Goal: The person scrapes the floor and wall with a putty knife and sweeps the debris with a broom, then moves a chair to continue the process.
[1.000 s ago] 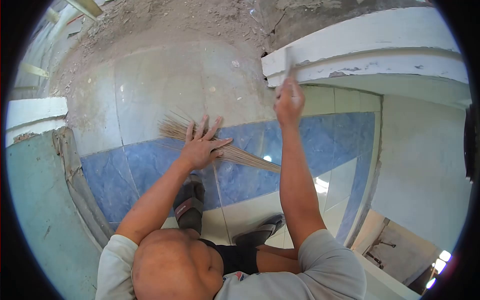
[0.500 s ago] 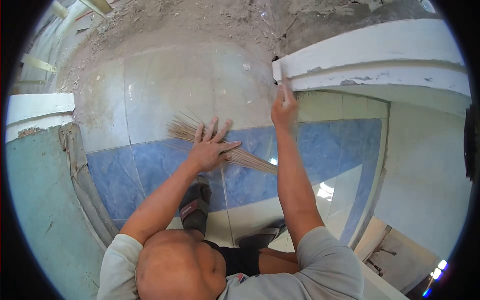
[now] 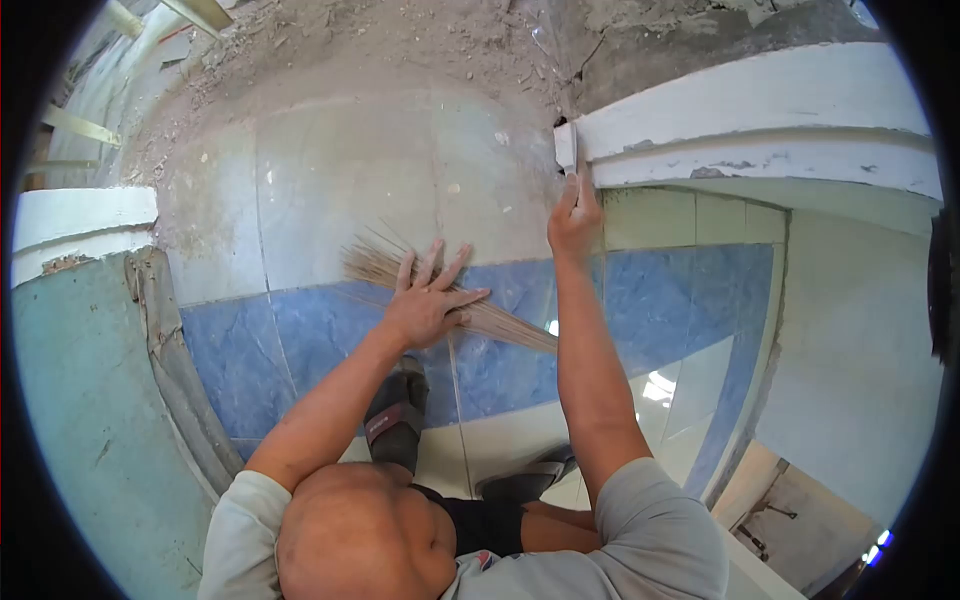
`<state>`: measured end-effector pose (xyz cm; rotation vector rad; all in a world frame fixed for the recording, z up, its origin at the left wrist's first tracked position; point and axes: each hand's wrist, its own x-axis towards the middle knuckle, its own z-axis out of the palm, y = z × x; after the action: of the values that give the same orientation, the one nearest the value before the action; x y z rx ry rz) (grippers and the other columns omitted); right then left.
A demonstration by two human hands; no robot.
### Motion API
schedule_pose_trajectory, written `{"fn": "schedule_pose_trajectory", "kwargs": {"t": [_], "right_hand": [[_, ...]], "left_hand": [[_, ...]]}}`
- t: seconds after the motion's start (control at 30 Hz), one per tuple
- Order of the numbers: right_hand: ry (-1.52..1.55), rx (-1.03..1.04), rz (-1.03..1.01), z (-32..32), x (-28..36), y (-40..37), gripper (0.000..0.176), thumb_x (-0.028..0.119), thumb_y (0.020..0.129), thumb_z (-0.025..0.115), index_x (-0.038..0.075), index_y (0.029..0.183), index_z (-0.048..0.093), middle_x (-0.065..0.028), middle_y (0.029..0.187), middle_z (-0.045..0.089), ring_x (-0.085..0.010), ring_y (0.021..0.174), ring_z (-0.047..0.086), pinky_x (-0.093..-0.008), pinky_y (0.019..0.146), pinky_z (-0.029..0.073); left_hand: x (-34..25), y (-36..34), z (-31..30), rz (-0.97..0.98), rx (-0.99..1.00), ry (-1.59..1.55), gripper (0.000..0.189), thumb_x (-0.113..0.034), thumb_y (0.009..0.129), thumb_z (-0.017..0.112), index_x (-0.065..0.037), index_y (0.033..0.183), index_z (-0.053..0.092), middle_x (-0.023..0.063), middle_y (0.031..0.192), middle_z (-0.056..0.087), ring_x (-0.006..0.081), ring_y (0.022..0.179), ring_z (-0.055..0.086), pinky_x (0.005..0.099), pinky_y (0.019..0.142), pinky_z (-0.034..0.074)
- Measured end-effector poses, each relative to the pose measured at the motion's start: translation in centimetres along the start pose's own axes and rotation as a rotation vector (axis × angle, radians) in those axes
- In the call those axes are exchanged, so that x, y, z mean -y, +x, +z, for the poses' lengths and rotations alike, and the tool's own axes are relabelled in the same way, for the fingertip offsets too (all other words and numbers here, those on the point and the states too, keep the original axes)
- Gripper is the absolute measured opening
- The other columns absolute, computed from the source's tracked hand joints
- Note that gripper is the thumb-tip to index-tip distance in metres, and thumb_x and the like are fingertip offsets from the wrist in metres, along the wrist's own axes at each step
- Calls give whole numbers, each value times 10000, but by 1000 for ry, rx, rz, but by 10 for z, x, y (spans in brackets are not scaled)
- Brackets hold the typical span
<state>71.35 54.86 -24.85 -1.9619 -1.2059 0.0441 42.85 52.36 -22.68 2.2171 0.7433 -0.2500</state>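
Note:
My left hand lies with its fingers spread on top of a bundle of thin brown sticks, a stick broom resting across the blue and pale floor tiles. My right hand is closed around a flat scraper, whose pale blade points away from me. The blade is against the end of the white door frame, beside a small dark gap. The handle is mostly hidden in my fingers.
Dusty rubble covers the ground beyond the tiles. A pale green door panel stands at the left, a wall at the right. My sandalled feet are below my hands.
My right hand and the scraper have shifted slightly, and the blade now shows clearly at the frame end. The whole view has moved a little; my left hand stays on the broom.

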Motion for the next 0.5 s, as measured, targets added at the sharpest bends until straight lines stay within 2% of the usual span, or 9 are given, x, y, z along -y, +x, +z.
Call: {"fn": "schedule_pose_trajectory", "kwargs": {"t": [0.03,0.07,0.2,0.27,0.33,0.4,0.43,0.5], "right_hand": [[-7,-16,31,-5,-5,-10,376,177,1032,529,119,1385,645,-227,1155,719,-416,1044,705,-459,855,555],[-8,71,78,-6,-9,-14,377,163,1025,528,125,1380,649,-233,1148,718,-414,1015,713,-462,827,557],[-17,5,-10,-11,13,-11,377,151,1016,524,115,1367,656,-253,1107,718,-415,995,714,-465,811,555],[12,125,133,-16,7,-28,371,168,1015,547,111,1364,658,-262,1070,715,-418,987,711,-465,809,553],[24,110,76,-44,28,-38,370,192,1012,575,103,1361,659,-264,1017,718,-430,968,703,-471,799,550],[-78,291,94,-80,52,-52,367,212,1001,604,132,1353,672,-258,1100,710,-426,946,705,-464,791,550],[-89,282,109,-95,48,-65,367,212,1001,604,132,1353,672,-258,1100,710,-426,946,705,-464,791,550],[-416,280,91,-131,33,-79,388,175,987,609,164,1371,664,-211,1356,638,-387,1059,691,-436,885,555]], "left_hand": [[-3,-6,6,4,21,-10,493,-478,951,647,-512,1436,564,-22,1753,62,362,1605,-22,638,1239,-22],[-2,-7,8,13,9,16,494,-476,951,649,-512,1436,563,-21,1753,65,363,1604,-22,640,1238,-22],[3,4,-2,8,-35,52,497,-467,951,652,-518,1437,560,-11,1754,62,368,1604,-19,642,1236,-17],[-1,-2,4,32,-22,50,499,-464,951,654,-520,1438,558,-10,1754,59,368,1604,-20,642,1236,-17],[-2,0,1,8,-23,69,506,-467,949,658,-525,1440,552,-11,1754,50,369,1604,-15,641,1236,-14],[-4,1,-1,13,-17,77,506,-466,950,657,-524,1441,551,-21,1754,46,355,1606,-17,635,1242,-10],[-4,0,0,-6,-14,84,505,-464,950,656,-522,1441,550,-32,1753,41,341,1607,-19,629,1247,-6],[-2,1,2,1,4,85,517,-461,945,665,-523,1444,546,-31,1754,36,347,1607,-13,625,1248,-8]]}}
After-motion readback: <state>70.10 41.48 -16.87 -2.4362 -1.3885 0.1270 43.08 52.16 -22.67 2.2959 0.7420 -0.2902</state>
